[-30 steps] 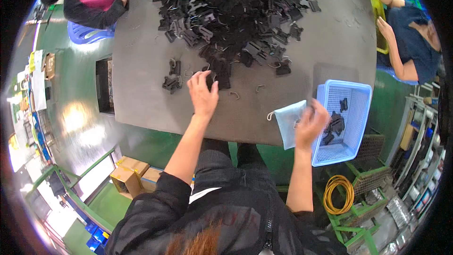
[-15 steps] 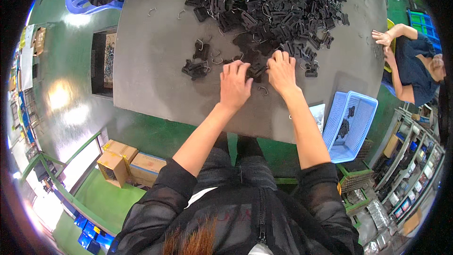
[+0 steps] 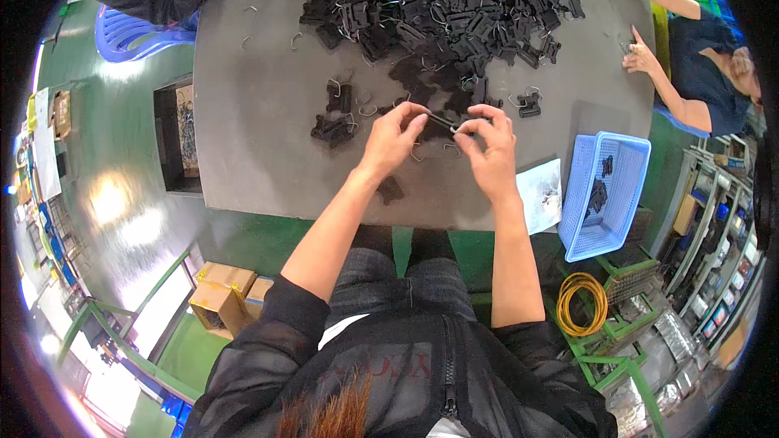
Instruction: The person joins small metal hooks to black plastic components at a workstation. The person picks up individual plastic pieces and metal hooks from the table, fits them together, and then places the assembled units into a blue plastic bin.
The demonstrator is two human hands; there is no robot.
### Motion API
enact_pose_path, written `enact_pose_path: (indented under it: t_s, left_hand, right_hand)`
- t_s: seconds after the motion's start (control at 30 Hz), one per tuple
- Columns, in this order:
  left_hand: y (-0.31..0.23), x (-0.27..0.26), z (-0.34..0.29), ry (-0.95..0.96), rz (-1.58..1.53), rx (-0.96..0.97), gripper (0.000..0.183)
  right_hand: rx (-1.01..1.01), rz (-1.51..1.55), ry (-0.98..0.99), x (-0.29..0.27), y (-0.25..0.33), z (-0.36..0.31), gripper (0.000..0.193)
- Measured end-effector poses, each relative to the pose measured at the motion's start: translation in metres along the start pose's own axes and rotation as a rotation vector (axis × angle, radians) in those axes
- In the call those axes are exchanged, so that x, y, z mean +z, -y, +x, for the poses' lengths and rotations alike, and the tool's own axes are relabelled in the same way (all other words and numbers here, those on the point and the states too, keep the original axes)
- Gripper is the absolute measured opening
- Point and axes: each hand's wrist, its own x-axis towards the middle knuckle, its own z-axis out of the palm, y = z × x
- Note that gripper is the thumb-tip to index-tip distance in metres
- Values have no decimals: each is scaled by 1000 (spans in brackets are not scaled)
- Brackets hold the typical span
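My left hand (image 3: 396, 138) and my right hand (image 3: 491, 144) are both closed at the fingertips. Between them they pinch the two ends of a slim black plastic clip (image 3: 441, 121), tilted above the table; a pale bit of metal shows at its right end. Left of my hands lie a few black clips (image 3: 333, 130) with bent wire hooks (image 3: 363, 105). Another dark clip (image 3: 390, 189) rests below my left wrist, and one with a hook (image 3: 529, 103) sits beyond my right hand. Loose wire hooks also lie below the held clip.
A large heap of black clips (image 3: 438, 12) covers the far part of the grey table (image 3: 260, 138). At the right edge stand a blue basket (image 3: 575, 195) with a few clips inside and a white sheet (image 3: 540, 195). Co-workers sit at far left and right, one with hands (image 3: 641, 57) on the table.
My hands have raised a clip from the table and now hold it at both ends. A clip shows below my left wrist. The right co-worker's hands have spread apart. The view has shifted slightly.
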Motion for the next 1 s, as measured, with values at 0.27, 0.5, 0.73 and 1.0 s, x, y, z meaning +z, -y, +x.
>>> enact_pose_path:
  t_s: [0.27,0.5,0.73,1.0]
  left_hand:
    - [-2,11,21,-80,313,171,21]
    - [-1,46,26,-93,490,348,18]
    - [4,91,27,-55,705,489,17]
    - [-35,93,19,-153,262,426,12]
  right_hand:
    - [471,731,101,-24,-51,-11,11]
    - [743,712,-2,-44,-88,-24,18]
    - [778,945,-45,-49,-112,-32,20]
    - [680,1017,220,-70,-116,-30,13]
